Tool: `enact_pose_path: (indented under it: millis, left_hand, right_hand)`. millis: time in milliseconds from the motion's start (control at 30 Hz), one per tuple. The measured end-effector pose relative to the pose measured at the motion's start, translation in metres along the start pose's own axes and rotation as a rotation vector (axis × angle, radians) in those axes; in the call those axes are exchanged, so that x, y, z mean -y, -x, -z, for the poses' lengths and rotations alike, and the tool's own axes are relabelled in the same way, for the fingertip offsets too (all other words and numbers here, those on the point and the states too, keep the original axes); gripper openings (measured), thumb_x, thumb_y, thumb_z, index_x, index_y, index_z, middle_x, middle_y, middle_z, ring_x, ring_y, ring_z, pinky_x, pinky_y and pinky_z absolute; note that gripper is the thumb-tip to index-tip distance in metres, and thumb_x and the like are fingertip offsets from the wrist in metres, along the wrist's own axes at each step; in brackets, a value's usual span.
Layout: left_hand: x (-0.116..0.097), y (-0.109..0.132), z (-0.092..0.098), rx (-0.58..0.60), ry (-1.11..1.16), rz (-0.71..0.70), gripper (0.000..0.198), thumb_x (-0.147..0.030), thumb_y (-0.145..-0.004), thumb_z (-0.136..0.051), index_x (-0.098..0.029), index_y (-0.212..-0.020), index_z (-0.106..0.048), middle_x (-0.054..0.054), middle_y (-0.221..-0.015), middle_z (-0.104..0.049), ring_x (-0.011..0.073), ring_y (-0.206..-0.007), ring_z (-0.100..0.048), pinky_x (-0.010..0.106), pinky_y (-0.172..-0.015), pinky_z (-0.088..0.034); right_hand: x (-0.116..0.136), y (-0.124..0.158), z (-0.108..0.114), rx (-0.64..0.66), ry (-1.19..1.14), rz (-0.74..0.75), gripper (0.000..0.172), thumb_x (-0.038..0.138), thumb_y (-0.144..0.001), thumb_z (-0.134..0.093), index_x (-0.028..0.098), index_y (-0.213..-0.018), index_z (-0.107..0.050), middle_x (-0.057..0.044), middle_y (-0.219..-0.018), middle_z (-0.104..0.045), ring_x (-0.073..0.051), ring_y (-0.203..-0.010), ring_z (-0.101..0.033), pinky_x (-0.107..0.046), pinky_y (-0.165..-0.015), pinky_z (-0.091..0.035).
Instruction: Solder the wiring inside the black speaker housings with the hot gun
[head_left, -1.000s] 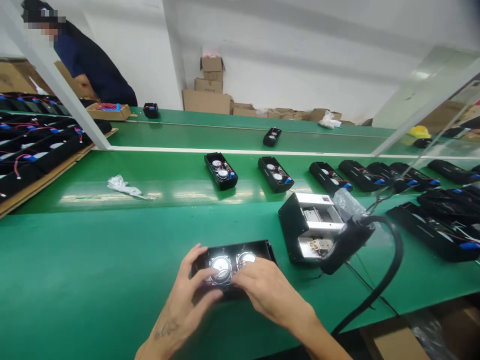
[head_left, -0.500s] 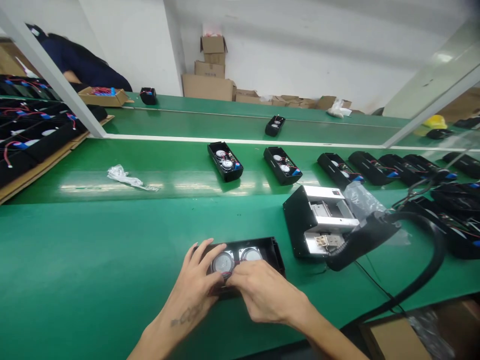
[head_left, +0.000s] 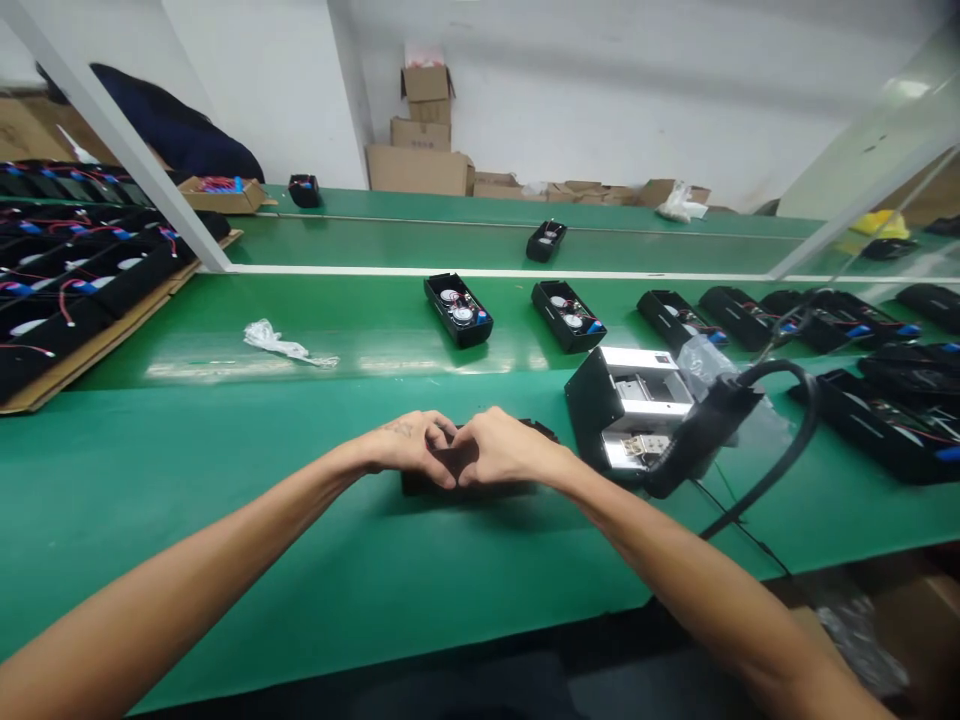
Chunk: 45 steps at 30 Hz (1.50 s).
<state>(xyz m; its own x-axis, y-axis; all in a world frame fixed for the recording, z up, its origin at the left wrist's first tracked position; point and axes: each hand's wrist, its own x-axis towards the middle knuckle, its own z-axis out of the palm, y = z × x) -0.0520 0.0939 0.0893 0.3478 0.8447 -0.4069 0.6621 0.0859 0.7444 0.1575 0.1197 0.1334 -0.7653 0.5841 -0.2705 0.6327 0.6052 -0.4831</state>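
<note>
Both my arms stretch forward over the green bench. My left hand (head_left: 409,447) and my right hand (head_left: 504,450) are curled, knuckles up, side by side on a black speaker housing (head_left: 480,487). The hands cover most of the housing, so its round drivers are hidden. Only its near wall and a far right corner show. The fingers of both hands bend down onto or into the housing and meet in the middle.
A black and silver box device (head_left: 626,410) stands right of the housing, with a black handle and thick cable (head_left: 705,432) in front of it. Several open speaker housings (head_left: 459,310) sit on the belt beyond. A crumpled plastic bag (head_left: 276,341) lies left. A person in dark blue (head_left: 176,135) bends at far left.
My hands pushed the housing away from me and my arms are now stretched out. My fingers closed down over it, hiding the two shiny drivers.
</note>
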Motion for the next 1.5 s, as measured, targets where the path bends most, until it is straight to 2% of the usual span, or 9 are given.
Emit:
enact_pose_path:
  millis: [133, 267, 367, 533, 700, 933, 1067, 1267, 1500]
  left_hand:
    - [-0.002, 0.002, -0.003, 0.01, 0.02, 0.022, 0.042, -0.045, -0.048, -0.095, -0.022, -0.071, -0.069, -0.001, -0.104, -0.076, 0.0196, -0.091, -0.064, 0.027, -0.067, -0.041]
    - [-0.004, 0.004, -0.006, -0.012, 0.043, 0.03, 0.042, -0.045, -0.045, -0.095, -0.021, -0.067, -0.069, 0.0, -0.115, -0.072, 0.018, -0.089, -0.061, 0.028, -0.067, -0.039]
    - [-0.006, 0.005, -0.006, -0.01, 0.061, 0.024, 0.037, -0.044, -0.045, -0.093, -0.021, -0.063, -0.071, -0.001, -0.119, -0.068, 0.0169, -0.088, -0.06, 0.029, -0.069, -0.041]
    - [-0.006, 0.004, -0.006, -0.008, 0.085, 0.032, 0.034, -0.041, -0.044, -0.093, -0.022, -0.062, -0.071, -0.001, -0.11, -0.068, 0.0175, -0.088, -0.06, 0.03, -0.071, -0.041]
    - [-0.006, 0.004, -0.008, -0.019, 0.095, 0.039, 0.034, -0.041, -0.043, -0.093, -0.022, -0.058, -0.068, -0.001, -0.107, -0.066, 0.0199, -0.095, -0.06, 0.03, -0.075, -0.041]
    - [-0.004, 0.0, -0.005, -0.031, 0.092, 0.067, 0.037, -0.043, -0.043, -0.094, -0.024, -0.063, -0.07, -0.002, -0.094, -0.067, 0.0209, -0.093, -0.06, 0.031, -0.076, -0.041]
    - [-0.003, -0.001, -0.004, -0.045, 0.083, 0.072, 0.042, -0.045, -0.04, -0.095, -0.023, -0.059, -0.065, -0.003, -0.084, -0.063, 0.0187, -0.083, -0.056, 0.031, -0.072, -0.039]
    - [-0.006, 0.004, -0.009, -0.056, 0.077, 0.044, 0.039, -0.043, -0.041, -0.094, -0.022, -0.061, -0.068, -0.002, -0.094, -0.066, 0.0195, -0.09, -0.059, 0.032, -0.078, -0.044]
    - [-0.005, 0.002, -0.003, -0.057, 0.036, 0.054, 0.04, -0.046, -0.042, -0.095, -0.023, -0.06, -0.068, -0.003, -0.088, -0.066, 0.0186, -0.086, -0.058, 0.031, -0.074, -0.041]
  right_hand:
    - [-0.005, -0.002, -0.007, -0.015, -0.112, -0.015, 0.023, 0.032, -0.069, -0.087, 0.018, -0.087, -0.084, 0.004, -0.061, -0.06, -0.012, -0.061, -0.051, -0.027, -0.052, -0.029]
    - [-0.006, -0.003, -0.011, -0.02, -0.144, -0.044, 0.018, 0.03, -0.066, -0.087, 0.017, -0.077, -0.081, 0.006, -0.056, -0.053, -0.011, -0.057, -0.045, -0.027, -0.05, -0.027]
    - [-0.006, -0.002, -0.009, -0.027, -0.099, -0.006, 0.016, 0.031, -0.068, -0.085, 0.017, -0.076, -0.079, 0.006, -0.055, -0.052, -0.011, -0.056, -0.042, -0.028, -0.049, -0.026]
    - [-0.01, -0.003, -0.009, -0.032, -0.067, 0.072, 0.015, 0.032, -0.07, -0.082, 0.018, -0.072, -0.077, 0.006, -0.054, -0.048, -0.011, -0.054, -0.039, -0.028, -0.049, -0.025]
    - [-0.008, -0.008, -0.016, -0.032, -0.11, 0.006, 0.012, 0.026, -0.064, -0.081, 0.018, -0.064, -0.072, 0.007, -0.053, -0.041, -0.01, -0.054, -0.038, -0.027, -0.049, -0.024]
    - [-0.002, -0.005, -0.008, -0.06, -0.059, 0.002, 0.014, 0.028, -0.067, -0.082, 0.019, -0.078, -0.082, 0.005, -0.053, -0.052, -0.013, -0.056, -0.046, -0.029, -0.052, -0.028]
    - [0.001, -0.005, -0.006, -0.041, -0.128, -0.044, 0.015, 0.025, -0.064, -0.084, 0.019, -0.077, -0.083, 0.005, -0.052, -0.053, -0.012, -0.056, -0.048, -0.028, -0.052, -0.03]
    - [0.009, -0.005, -0.015, -0.065, -0.101, -0.104, 0.011, 0.021, -0.062, -0.082, 0.014, -0.071, -0.08, 0.002, -0.055, -0.057, -0.013, -0.057, -0.05, -0.028, -0.05, -0.028]
    - [0.0, -0.001, -0.006, -0.058, -0.058, -0.007, 0.022, 0.03, -0.069, -0.088, 0.018, -0.087, -0.085, 0.004, -0.057, -0.06, -0.012, -0.059, -0.052, -0.027, -0.053, -0.03]
